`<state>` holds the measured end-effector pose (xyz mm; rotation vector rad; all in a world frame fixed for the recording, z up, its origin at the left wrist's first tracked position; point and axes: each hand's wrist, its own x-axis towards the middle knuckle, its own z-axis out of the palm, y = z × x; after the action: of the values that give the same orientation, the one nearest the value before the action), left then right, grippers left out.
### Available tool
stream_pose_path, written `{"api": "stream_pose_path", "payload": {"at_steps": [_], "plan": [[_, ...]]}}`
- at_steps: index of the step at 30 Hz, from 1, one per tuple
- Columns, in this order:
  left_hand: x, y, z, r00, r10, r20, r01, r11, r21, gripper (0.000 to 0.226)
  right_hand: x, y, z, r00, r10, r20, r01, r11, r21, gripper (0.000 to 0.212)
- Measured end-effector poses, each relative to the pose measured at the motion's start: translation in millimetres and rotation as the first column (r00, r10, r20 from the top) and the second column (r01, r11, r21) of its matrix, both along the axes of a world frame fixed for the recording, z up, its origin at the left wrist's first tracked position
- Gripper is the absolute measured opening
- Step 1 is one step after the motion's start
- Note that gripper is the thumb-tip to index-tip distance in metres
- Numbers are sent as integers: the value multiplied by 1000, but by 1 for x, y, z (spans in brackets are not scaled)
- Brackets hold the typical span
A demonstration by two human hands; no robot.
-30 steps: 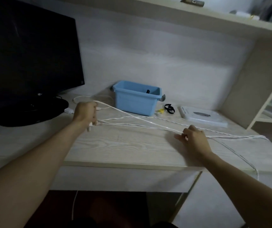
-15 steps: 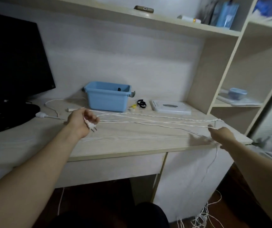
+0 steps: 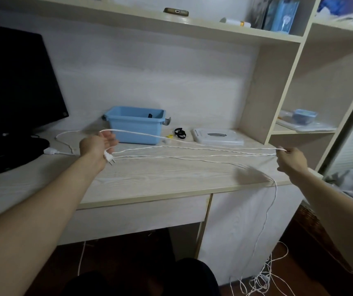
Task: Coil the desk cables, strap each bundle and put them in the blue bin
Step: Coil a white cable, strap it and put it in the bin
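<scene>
Head view shows, nearest you, loose white cable (image 3: 263,280) tangled on the floor, with one strand climbing over the tabletop (image 3: 150,180) edge to your right hand (image 3: 291,160). That hand pinches the far ends of the long loops, fingers closed on the cord. Your left hand (image 3: 97,144) holds the other ends, with the two-pin plug (image 3: 109,157) hanging just below the wrist; its fingers look relaxed and partly spread with the top strand lying across them, so the grip there seems loose. Between the hands several passes of cable hang stretched just above the tabletop. Expect this cord to be light, thin and limp: it will sag, twist and slip out of an easy hold, and the floor tangle may snag as you draw it up. Take hold of the gathered strands together near each end, not a single strand. Further back, the blue bin (image 3: 136,129) stands against the wall, with black straps (image 3: 179,133) just beside it to its right and a second white lead (image 3: 64,144) lying to its left near the monitor (image 3: 15,82).
</scene>
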<state>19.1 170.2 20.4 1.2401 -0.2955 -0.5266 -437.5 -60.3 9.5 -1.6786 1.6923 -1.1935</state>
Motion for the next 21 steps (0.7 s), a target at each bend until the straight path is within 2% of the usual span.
{"api": "stream_pose_path", "payload": {"at_steps": [1, 3, 4, 6, 7, 9, 11, 12, 14, 16, 17, 19, 21], "plan": [[3, 0, 1, 994, 49, 97, -55, 997, 59, 38, 4, 2, 5, 999, 26, 22, -27, 1000, 5, 47], [18, -1, 6, 964, 131, 231, -161, 980, 114, 38, 16, 5, 12, 991, 121, 59, -124, 991, 52, 67], [28, -1, 11, 953, 170, 250, -205, 972, 119, 38, 24, 7, 13, 978, 189, 84, -196, 977, 88, 75], [49, 1, 22, 941, 255, 221, -288, 948, 136, 34, 43, 13, 9, 935, 347, 70, -354, 912, 206, 70], [59, 1, 28, 939, 287, 191, -314, 941, 128, 31, 54, 17, 5, 908, 420, -9, -402, 875, 269, 64], [72, 0, 41, 940, 310, 143, -319, 947, 45, 28, 77, 24, -7, 791, 537, -294, -414, 823, 389, 61], [79, 0, 52, 951, 301, 76, -292, 950, -107, 25, 98, 30, -19, 629, 539, -560, -348, 839, 418, 63], [83, 0, 56, 955, 291, 60, -279, 947, -159, 26, 105, 31, -24, 582, 501, -640, -313, 865, 392, 62], [95, -3, 56, 943, 284, 175, -261, 955, -145, 29, 115, 31, -31, 613, 424, -667, -266, 906, 331, 63], [103, -10, 50, 869, 196, 454, -247, 967, 55, 35, 119, 27, -38, 697, 342, -630, -226, 939, 260, 67], [108, -15, 43, 804, 103, 586, -267, 943, 201, 36, 120, 26, -40, 704, 316, -636, -208, 948, 240, 66], [108, -20, 30, 710, -183, 680, -299, 796, 527, 33, 124, 23, -45, 668, 316, -674, -198, 948, 248, 56], [105, -23, 13, 662, -430, 614, -334, 564, 755, 30, 130, 21, -47, 643, 330, -691, -195, 943, 269, 48]]}}
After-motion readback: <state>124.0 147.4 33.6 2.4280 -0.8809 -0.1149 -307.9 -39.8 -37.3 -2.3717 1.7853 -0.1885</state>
